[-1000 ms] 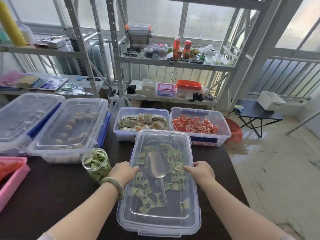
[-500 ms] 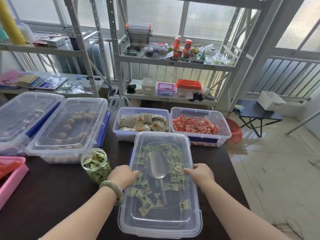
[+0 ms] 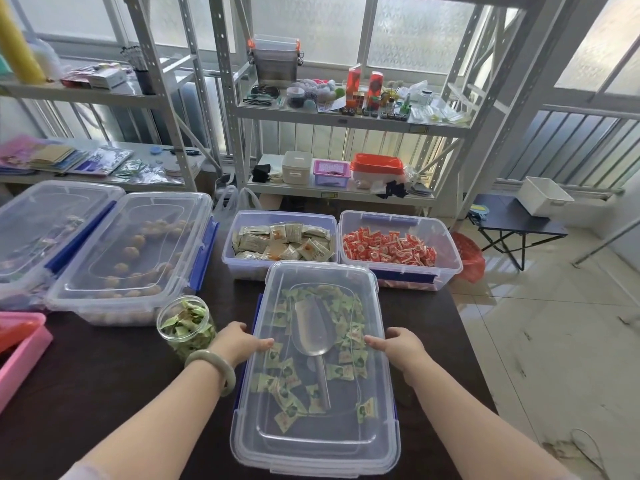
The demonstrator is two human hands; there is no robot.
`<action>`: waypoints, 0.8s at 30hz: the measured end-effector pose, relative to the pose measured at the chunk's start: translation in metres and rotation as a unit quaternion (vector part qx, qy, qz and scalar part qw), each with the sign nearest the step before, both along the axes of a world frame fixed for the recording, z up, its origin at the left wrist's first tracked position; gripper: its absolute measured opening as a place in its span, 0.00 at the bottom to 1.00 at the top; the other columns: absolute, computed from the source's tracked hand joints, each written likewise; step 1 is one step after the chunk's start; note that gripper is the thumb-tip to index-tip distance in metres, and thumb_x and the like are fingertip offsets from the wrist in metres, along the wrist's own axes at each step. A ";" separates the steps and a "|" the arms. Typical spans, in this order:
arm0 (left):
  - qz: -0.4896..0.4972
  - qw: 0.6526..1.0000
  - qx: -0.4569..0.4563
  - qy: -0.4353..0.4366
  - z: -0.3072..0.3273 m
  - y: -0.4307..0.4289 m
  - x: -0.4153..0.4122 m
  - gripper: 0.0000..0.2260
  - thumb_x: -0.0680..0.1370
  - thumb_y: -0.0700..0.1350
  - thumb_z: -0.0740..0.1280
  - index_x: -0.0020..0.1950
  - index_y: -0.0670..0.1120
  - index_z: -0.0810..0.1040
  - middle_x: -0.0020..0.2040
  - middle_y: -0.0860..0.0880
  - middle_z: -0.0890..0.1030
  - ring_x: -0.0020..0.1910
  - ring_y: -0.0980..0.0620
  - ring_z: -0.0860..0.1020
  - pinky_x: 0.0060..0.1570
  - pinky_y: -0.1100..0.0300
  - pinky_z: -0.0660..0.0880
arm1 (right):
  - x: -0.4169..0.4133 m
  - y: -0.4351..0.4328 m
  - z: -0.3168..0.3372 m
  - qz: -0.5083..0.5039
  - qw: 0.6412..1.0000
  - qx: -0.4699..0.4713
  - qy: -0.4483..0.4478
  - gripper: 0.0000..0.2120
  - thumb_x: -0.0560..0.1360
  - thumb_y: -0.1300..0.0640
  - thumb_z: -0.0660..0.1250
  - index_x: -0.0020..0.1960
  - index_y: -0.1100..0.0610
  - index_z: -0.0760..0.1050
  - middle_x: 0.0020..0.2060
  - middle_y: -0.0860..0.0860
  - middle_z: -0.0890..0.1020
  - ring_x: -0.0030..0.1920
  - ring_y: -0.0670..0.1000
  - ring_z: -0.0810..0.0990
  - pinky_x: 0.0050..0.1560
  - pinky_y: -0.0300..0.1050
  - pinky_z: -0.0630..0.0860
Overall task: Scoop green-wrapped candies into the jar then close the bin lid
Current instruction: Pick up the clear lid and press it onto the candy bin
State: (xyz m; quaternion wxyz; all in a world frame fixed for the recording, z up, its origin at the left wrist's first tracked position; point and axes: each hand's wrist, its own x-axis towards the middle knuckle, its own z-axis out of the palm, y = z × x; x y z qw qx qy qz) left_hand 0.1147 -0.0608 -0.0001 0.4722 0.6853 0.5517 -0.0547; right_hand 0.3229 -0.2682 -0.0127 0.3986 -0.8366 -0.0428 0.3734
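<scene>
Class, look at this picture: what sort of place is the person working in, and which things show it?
Probably a storeroom or packing workroom, not a shop: metal shelving loaded with odd supplies, several clear bins of wrapped sweets on a dark table, and a bare tiled floor.

Dark table (image 3: 104, 393) carries clear bins (image 3: 131, 299), a jar (image 3: 187, 327), pink tray (image 3: 20, 351).

On the worktop (image 3: 104, 393), the bin (image 3: 315, 455) sits nearest the person with its lid (image 3: 311, 434) on top; the scoop (image 3: 313, 332) and candies (image 3: 349, 332) lie inside. The left hand (image 3: 239, 342) rests on the lid's left edge, the right hand (image 3: 398, 344) on its right edge. The jar (image 3: 187, 325) stands just left of the bin. Behind the bin sit two open bins side by side (image 3: 282, 245) (image 3: 398, 251). Two lidded bins (image 3: 131, 258) (image 3: 45, 233) lie to the far left, behind the jar.
</scene>
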 end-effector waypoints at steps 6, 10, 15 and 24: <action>0.086 0.977 -0.182 -0.072 -0.013 -0.001 -0.003 0.39 0.72 0.50 0.72 0.75 0.38 0.55 0.76 0.40 0.57 0.75 0.41 0.57 0.72 0.47 0.58 | 0.000 -0.013 -0.010 -0.016 0.994 0.002 0.105 0.56 0.59 0.34 0.74 0.76 0.61 0.56 0.74 0.59 0.64 0.72 0.63 0.63 0.71 0.61 0.64; 0.098 0.963 -0.226 -0.110 -0.023 -0.002 -0.012 0.36 0.71 0.52 0.73 0.72 0.40 0.62 0.76 0.42 0.59 0.74 0.42 0.58 0.71 0.46 0.59 | -0.004 -0.016 -0.015 -0.009 0.993 0.005 0.121 0.62 0.47 0.29 0.73 0.71 0.63 0.65 0.71 0.60 0.68 0.70 0.63 0.66 0.71 0.62 0.63; 0.109 0.965 -0.195 -0.138 -0.026 -0.001 -0.009 0.42 0.70 0.51 0.74 0.76 0.43 0.54 0.76 0.42 0.59 0.74 0.41 0.57 0.70 0.45 0.57 | -0.004 -0.014 -0.014 -0.022 0.992 0.033 0.116 0.60 0.54 0.32 0.74 0.76 0.61 0.55 0.74 0.59 0.63 0.73 0.63 0.60 0.72 0.62 0.59; 0.086 0.978 -0.122 -0.144 -0.027 0.001 -0.010 0.38 0.69 0.49 0.75 0.73 0.42 0.62 0.72 0.41 0.66 0.70 0.43 0.66 0.67 0.51 0.63 | -0.005 -0.009 -0.012 0.001 0.998 0.045 0.052 0.42 0.67 0.39 0.72 0.72 0.60 0.63 0.66 0.58 0.73 0.64 0.60 0.73 0.67 0.58 0.70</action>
